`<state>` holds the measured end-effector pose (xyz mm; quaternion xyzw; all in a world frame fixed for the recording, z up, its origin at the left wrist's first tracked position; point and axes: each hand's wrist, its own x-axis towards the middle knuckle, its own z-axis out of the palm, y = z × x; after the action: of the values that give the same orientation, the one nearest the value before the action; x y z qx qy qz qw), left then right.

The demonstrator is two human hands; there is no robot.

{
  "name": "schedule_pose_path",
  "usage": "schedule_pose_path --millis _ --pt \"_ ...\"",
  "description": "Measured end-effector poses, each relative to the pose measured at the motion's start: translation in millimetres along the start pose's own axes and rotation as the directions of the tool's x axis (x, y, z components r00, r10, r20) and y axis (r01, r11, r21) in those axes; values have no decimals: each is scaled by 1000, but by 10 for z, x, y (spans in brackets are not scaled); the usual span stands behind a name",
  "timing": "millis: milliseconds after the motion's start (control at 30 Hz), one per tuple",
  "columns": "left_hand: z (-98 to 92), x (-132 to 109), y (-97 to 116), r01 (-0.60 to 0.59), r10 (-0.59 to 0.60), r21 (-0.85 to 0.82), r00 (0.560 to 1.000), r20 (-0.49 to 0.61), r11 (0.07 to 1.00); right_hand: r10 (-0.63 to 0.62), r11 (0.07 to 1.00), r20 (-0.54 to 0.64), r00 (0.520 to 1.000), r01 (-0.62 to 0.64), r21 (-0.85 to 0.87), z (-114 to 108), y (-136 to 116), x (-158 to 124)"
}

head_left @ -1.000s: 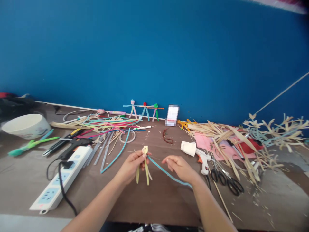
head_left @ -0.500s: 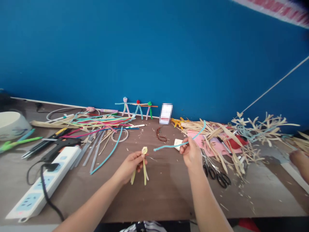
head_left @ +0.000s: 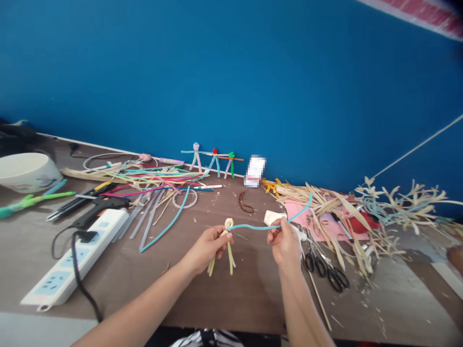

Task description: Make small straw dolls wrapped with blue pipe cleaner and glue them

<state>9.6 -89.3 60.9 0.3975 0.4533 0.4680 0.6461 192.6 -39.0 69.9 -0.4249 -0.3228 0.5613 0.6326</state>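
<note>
My left hand [head_left: 208, 248] is shut around a small figure of pale dried leaf strips [head_left: 226, 246], with a knotted head on top and strips hanging below. My right hand [head_left: 285, 243] pinches a blue pipe cleaner [head_left: 255, 227] whose free end curves up and to the right. Its other end reaches the figure's neck, just under the knot, and my left fingers partly hide that contact.
Scissors [head_left: 323, 267], a white power strip [head_left: 72, 255], a black glue gun [head_left: 97, 209], and a heap of dried leaf strips [head_left: 325, 205] lie around. Colored strips [head_left: 155, 180], pipe cleaner figures [head_left: 213, 161], and a bowl [head_left: 27, 172] stand farther off. Another person's hand [head_left: 456, 258] enters at right.
My right hand has lifted the blue pipe cleaner off the table and moved its end to the figure's neck. My left hand has shifted slightly right, still holding the figure.
</note>
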Motion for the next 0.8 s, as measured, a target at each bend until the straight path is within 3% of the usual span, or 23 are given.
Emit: schedule_pose_path --millis 267,467,800 --pt "-19 5 -14 18 -19 -35 999 -31 999 -76 996 40 996 78 -52 -1 22 -47" --pt "-35 9 -63 4 -4 -8 999 -47 1000 -140 971 42 989 145 -188 -20 48 -110" --pt "-49 21 -119 4 -7 -45 997 -79 999 -285 846 152 946 323 -425 -69 42 -217"
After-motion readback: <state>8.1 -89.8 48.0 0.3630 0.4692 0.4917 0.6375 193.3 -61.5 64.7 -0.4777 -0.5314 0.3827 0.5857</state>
